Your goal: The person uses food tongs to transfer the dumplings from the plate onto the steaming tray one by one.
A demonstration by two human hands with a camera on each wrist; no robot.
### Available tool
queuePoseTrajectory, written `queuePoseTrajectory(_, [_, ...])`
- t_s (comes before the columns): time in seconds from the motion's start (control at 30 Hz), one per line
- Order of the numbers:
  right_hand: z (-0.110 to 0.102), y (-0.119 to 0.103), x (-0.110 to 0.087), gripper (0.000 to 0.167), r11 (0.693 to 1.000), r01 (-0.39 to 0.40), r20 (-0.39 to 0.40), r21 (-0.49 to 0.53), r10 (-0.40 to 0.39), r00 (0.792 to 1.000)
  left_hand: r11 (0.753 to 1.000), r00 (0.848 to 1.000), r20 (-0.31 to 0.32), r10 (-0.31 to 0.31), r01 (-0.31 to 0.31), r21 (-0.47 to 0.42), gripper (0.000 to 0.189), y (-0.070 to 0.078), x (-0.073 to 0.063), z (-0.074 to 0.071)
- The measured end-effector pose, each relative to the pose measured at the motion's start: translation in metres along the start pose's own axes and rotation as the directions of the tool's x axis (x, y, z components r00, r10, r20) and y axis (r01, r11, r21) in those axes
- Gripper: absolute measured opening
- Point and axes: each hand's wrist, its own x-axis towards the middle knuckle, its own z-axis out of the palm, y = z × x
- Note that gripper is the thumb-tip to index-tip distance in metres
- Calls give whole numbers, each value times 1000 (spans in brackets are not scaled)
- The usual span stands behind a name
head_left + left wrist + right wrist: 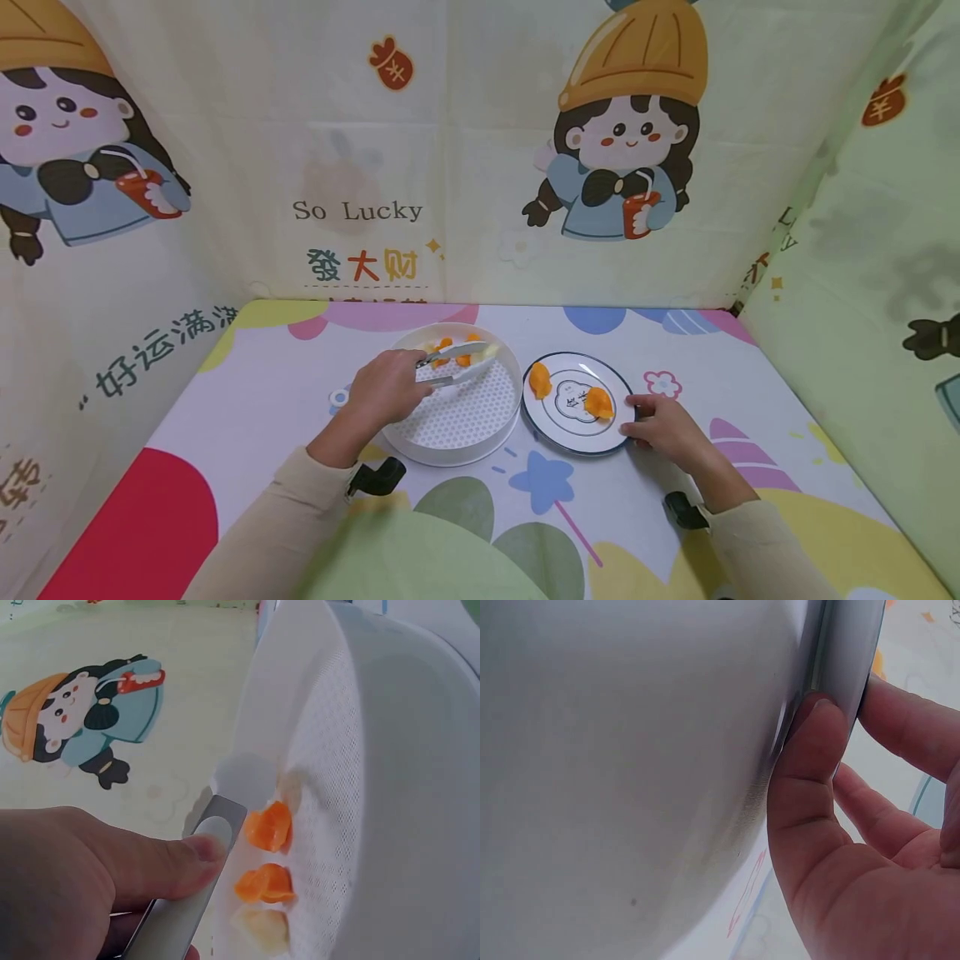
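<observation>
My left hand (386,387) grips metal tongs (180,919) with pale tips, its thumb pressing the handle. The tongs reach over the far part of a round white steamer basket (457,417) with a perforated base. Orange pieces (268,883) and a pale piece (266,930) lie inside near the basket's wall; whether the tongs hold a piece I cannot tell. Just right of the basket, my right hand (667,429) pinches the rim of a white, dark-edged plate (555,437). Two orange pieces sit on that plate, one at the left (540,381), one nearer my fingers (598,403).
Basket and plate stand side by side on a table with a colourful printed cloth (300,433). Printed cartoon curtains (465,167) close off the back and both sides. A black wrist camera (378,477) sits at the left cuff, another (684,510) at the right.
</observation>
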Motion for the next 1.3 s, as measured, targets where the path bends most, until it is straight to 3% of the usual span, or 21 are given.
queuePoseTrajectory(0.37, [0,-3,-2,57,1000,1,7,5,-1,1000,1000,999,37,-7,8,-28,58,0,1,-1])
queuePoseTrajectory(0.67, [0,-2,-1,57,1000,-2,5,3,2,1000,998,999,0,-42,42,-57,60,-2,-1,-8])
queuePoseTrajectory(0.83, [0,-2,-2,57,1000,3,5,2,-3,1000,996,998,25,-63,64,-62,61,-2,0,-6])
queuePoseTrajectory(1.1, [1,-3,-2,58,1000,-3,-1,5,3,1000,998,999,40,-31,33,-54,58,7,1,-2])
queuePoseTrajectory(1.3, [1,-5,-3,57,1000,-6,2,4,6,1000,997,997,62,-40,44,-62,57,11,1,3])
